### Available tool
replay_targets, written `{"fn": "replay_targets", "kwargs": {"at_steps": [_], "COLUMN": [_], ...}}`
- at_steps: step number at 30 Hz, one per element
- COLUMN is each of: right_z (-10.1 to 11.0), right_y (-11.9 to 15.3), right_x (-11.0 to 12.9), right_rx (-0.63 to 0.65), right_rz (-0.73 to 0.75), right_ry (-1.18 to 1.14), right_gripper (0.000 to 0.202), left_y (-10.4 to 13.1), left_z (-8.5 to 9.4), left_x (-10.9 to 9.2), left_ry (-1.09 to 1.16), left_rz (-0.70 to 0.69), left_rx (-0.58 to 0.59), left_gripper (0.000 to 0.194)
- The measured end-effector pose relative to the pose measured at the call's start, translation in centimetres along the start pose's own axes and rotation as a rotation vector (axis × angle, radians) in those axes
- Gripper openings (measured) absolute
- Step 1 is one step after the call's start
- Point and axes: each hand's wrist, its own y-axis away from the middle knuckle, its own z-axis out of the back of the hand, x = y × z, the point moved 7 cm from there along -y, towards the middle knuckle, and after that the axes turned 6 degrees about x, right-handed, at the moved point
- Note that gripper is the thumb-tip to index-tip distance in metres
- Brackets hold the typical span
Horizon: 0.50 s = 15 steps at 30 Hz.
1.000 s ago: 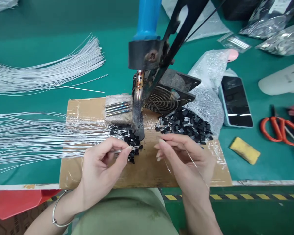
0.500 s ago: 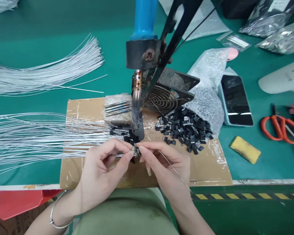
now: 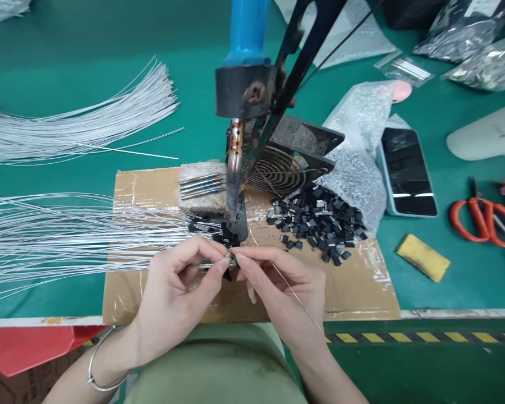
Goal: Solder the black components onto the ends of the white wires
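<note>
My left hand (image 3: 183, 297) pinches something tiny and pale between thumb and forefinger, mostly hidden by the fingertips. Opposite it, my right hand (image 3: 284, 289) is closed in a pinch too, its fingertips meeting those of the left; what lies in them is too small to make out. A thin wire (image 3: 297, 294) runs slantwise across my right hand. Just beyond the fingertips sits a cluster of small black connector pieces (image 3: 225, 235), at the ends of white wires (image 3: 143, 238) coming from the left. Above it points the metal nozzle (image 3: 234, 168) of a blue-handled hot-air tool (image 3: 247, 33).
Cardboard (image 3: 353, 292) lies under the work. A heap of black pieces (image 3: 322, 221) is to the right, near a fan (image 3: 281, 168). Further right are a phone (image 3: 408, 174), a yellow sponge (image 3: 423, 258) and red-handled scissors (image 3: 475, 219). Another wire bundle (image 3: 122, 120) lies back left.
My right hand has shifted slightly left, so its fingertips now touch the left hand's. The left hand has barely moved.
</note>
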Motion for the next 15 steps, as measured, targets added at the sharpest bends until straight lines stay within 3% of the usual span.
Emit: {"fn": "replay_targets", "kwargs": {"at_steps": [7, 12, 15], "right_z": [0.1, 0.4, 0.7], "right_y": [0.3, 0.7, 1.1], "right_x": [0.1, 0.9, 0.9], "right_rx": [0.008, 0.031, 0.009], "right_rz": [0.002, 0.106, 0.106], "right_ry": [0.082, 0.345, 0.404], "right_gripper": [0.009, 0.035, 0.039], "left_y": [-0.1, -0.4, -0.6], "left_z": [0.0, 0.1, 0.2], "left_x": [0.1, 0.2, 0.2], "left_ry": [-0.01, -0.017, -0.06], "left_rz": [0.014, 0.02, 0.023], "left_rx": [-0.008, -0.017, -0.036], "left_gripper": [0.016, 0.015, 0.015]}}
